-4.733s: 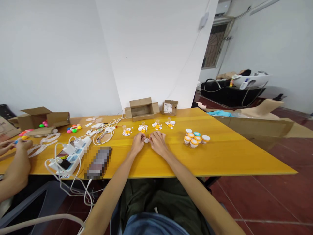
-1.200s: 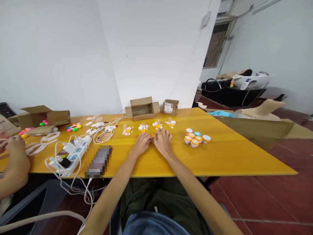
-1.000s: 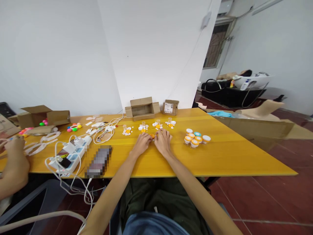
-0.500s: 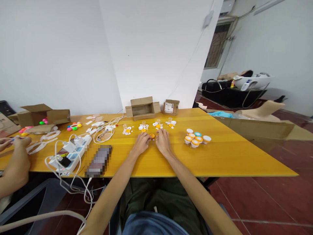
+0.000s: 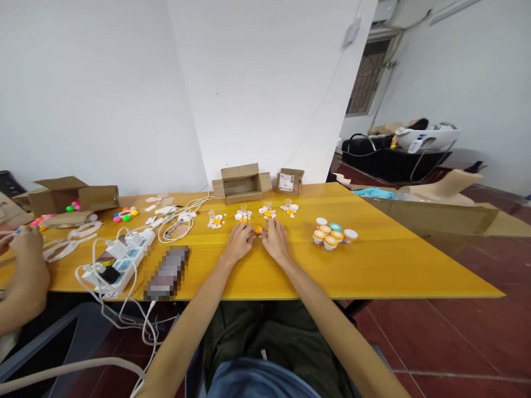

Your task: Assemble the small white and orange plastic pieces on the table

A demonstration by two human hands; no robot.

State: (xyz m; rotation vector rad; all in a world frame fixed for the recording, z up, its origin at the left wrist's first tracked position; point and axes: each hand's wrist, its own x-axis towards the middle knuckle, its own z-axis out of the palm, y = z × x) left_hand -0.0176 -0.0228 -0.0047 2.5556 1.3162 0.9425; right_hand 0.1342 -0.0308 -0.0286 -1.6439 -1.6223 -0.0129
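A small round orange lid sits low over the table between my two hands. The fingers of my left hand close on its left side. At its right edge, the bent fingers of my right hand pinch at the lid too; tiny parts there are too small to make out. Just beyond my hands lie small piles of white pieces with orange rings, each near a small clear cup. To the right stands a group of clear jars with orange, white and teal lids.
An open cardboard box and a smaller box stand by the wall. Left of me lie a phone, a power strip and tangled white cables. A co-worker's arm rests at the far left, near colourful balls.
My right hand has come slightly left and down, closer to the orange lid. My left hand stays at it. The co-worker's hand at the far left has shifted a little.
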